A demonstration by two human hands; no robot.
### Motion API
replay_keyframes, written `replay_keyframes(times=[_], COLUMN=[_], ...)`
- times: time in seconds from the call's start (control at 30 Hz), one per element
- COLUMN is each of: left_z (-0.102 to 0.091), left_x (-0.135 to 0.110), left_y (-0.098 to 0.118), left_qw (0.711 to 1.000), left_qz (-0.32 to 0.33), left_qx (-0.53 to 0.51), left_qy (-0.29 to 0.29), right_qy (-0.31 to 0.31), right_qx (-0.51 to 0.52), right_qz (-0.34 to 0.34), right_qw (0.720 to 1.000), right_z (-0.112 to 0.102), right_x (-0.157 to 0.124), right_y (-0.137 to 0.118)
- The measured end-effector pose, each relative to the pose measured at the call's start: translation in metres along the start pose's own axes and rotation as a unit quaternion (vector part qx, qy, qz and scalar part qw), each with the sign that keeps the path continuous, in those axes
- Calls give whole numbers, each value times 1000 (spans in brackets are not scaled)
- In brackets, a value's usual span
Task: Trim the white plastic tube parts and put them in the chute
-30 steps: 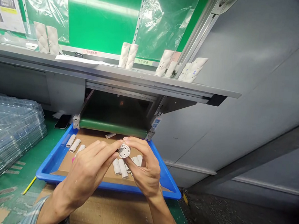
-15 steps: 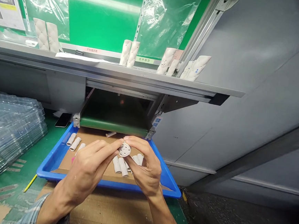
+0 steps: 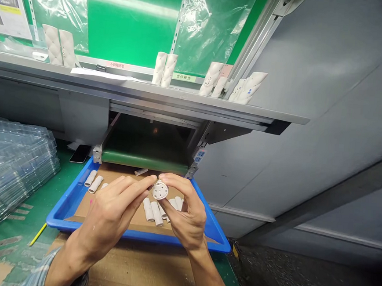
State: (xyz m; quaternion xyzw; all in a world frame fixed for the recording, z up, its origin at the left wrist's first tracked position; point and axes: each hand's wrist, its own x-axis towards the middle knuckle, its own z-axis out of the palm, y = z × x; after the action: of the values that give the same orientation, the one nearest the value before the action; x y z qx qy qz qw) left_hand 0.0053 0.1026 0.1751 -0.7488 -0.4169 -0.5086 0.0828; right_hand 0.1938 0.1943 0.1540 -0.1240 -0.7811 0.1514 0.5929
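A white tube (image 3: 160,191) is held end-on over the blue tray, its round end face with several small holes turned to me. My right hand (image 3: 185,211) grips it between thumb and fingers from the right. At the tube's left edge, my left hand (image 3: 111,209) has its fingers pinched together; what lies between the fingertips is too small to make out. Below the hands, several white tubes (image 3: 156,214) lie on cardboard in the blue tray (image 3: 137,235). More white tubes (image 3: 95,184) lie at its left side, partly hidden by my left hand.
A green conveyor belt (image 3: 147,150) ends above the tray's back edge. Stacked clear plastic trays (image 3: 13,168) stand at left, near a phone (image 3: 80,153) and a yellow stick (image 3: 38,234). Overhead runs a metal shelf (image 3: 181,97) bearing upright white tubes (image 3: 168,70).
My left fingertips have shifted slightly left and up, showing more of the tube's end face. The tube has turned a little; my right hand stays nearly in place.
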Motion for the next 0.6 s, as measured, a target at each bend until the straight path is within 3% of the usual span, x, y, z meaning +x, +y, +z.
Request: replay_keyframes(times=[0.43, 0.6], left_z=[3, -2], left_x=[-1, 1], left_y=[3, 8], left_qw=[998, 999], left_qz=[-5, -24], left_qx=[57, -11], left_qy=[-7, 34], right_qy=[-6, -14], right_qx=[-52, -29], right_qz=[-27, -2], right_qw=[998, 999], right_z=[1, 3], right_x=[2, 2], right_y=[-1, -3])
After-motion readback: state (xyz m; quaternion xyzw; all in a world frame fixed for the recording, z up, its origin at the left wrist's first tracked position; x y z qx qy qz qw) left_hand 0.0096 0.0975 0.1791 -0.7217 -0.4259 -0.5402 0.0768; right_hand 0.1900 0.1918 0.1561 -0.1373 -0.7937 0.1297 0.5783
